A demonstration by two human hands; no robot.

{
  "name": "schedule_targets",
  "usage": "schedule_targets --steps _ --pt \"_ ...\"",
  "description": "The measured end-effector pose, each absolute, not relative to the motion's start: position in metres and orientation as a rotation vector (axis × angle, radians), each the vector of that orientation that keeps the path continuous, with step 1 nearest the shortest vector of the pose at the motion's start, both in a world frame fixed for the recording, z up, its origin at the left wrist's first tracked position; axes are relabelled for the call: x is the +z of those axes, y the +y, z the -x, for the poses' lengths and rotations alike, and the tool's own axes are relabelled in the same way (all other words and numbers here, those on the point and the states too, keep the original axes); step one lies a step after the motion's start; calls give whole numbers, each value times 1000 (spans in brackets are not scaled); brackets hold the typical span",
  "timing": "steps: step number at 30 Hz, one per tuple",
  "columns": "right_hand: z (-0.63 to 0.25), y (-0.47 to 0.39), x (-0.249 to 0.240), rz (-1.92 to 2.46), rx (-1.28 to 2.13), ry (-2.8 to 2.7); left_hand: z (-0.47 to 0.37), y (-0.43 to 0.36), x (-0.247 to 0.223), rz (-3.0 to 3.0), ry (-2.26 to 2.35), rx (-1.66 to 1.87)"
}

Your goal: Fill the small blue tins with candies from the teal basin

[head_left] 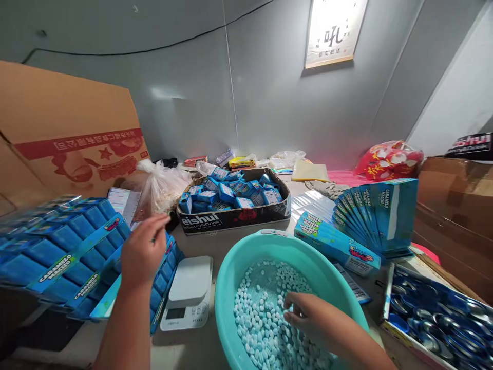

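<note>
A turquoise plastic basin [227, 288] stands in front of me with many small pale-blue and white candies [256, 318] lying in it. Inside it, my right hand [302, 311] is just over the candies with its fingers curled together; what they hold, if anything, is hidden. My left hand [144, 246] is raised left of a white kitchen scale [188, 290], fingers bent in a pinch, their contents too small to make out. Behind and beside that hand are stacked blue display boxes [61, 252] filled with small blue packs. The scale's plate is bare.
A black-sided carton [239, 218] of small blue boxes stands behind the basin. At right are a closed blue box [335, 241], fanned blue cartons [385, 216] and a tray of blue-and-silver tins [435, 318]. Large brown cartons [57, 108] flank the table, and a plastic bag [162, 185] sits behind.
</note>
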State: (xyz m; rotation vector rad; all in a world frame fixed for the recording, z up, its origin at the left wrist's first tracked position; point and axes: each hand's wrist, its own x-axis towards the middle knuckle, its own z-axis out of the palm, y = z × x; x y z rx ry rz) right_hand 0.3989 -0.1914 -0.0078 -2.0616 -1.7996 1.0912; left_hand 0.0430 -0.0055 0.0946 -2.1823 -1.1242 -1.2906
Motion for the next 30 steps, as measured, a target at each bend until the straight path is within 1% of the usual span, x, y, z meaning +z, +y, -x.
schedule_targets --steps 3,7,13,16,19,22,24,27,30 --pt "-399 -192 -8 2081 1097 -1815 -5 37 89 1970 -1380 -1354" --pt "-397 -190 -1 2067 1100 -1845 10 62 70 2042 -1490 -1254" --pt "-394 -189 1 2036 1075 -1848 4 59 61 2077 -1590 -1161" --pt "-394 -191 -6 2110 1091 -1840 -12 52 61 2016 -1568 -1220" --pt "-394 -192 -10 2132 1083 -1807 -47 57 62 2039 -1509 -1290" --pt "-392 -190 -6 2088 1054 -1795 -85 90 70 2141 -1491 -1264" --pt "-392 -188 -1 2028 1004 -1808 -101 124 76 2142 -1559 -1239" --pt "-391 -182 -1 2055 960 -1899 -107 174 78 2026 -1814 -1225" --pt "-392 -175 -14 2117 948 -2054 -100 203 68 1892 -2101 -1208"
